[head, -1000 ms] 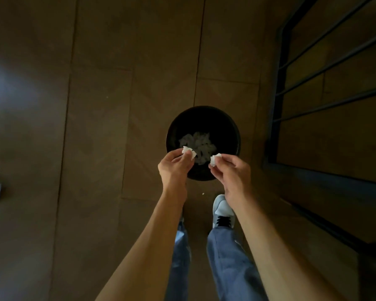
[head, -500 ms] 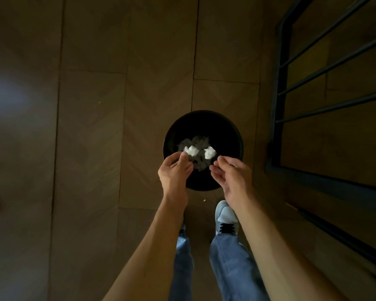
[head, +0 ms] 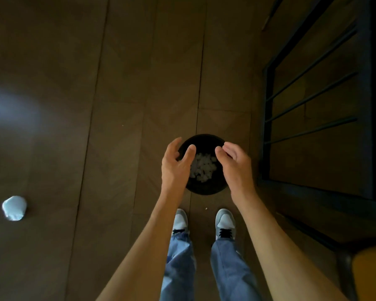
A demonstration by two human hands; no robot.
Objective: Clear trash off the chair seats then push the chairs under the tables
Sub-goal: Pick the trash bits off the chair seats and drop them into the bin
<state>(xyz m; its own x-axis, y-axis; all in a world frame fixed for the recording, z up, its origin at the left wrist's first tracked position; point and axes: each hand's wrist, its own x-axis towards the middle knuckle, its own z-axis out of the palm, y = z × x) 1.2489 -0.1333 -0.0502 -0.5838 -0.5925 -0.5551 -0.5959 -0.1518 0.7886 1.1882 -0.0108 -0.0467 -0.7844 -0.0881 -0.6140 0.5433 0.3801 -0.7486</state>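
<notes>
A round black trash bin (head: 204, 189) stands on the dark wooden floor just ahead of my feet. Several crumpled white paper balls (head: 203, 168) lie inside it. My left hand (head: 175, 166) hovers over the bin's left rim, fingers spread and empty. Over the right rim is my right hand (head: 236, 165), its fingers loosely curved apart and holding nothing. No chair seat or table top is clearly in view.
A black metal frame with slanted bars (head: 313, 101) rises along the right side. A pale crumpled object (head: 14, 208) lies on the floor at far left. An orange-brown surface (head: 371, 272) shows at the bottom right corner. My two shoes (head: 204, 222) stand behind the bin.
A second ago each hand pinched a white paper ball over the bin. Both balls dropped in, and the hands have opened and lifted slightly. The view has tilted, showing more floor.
</notes>
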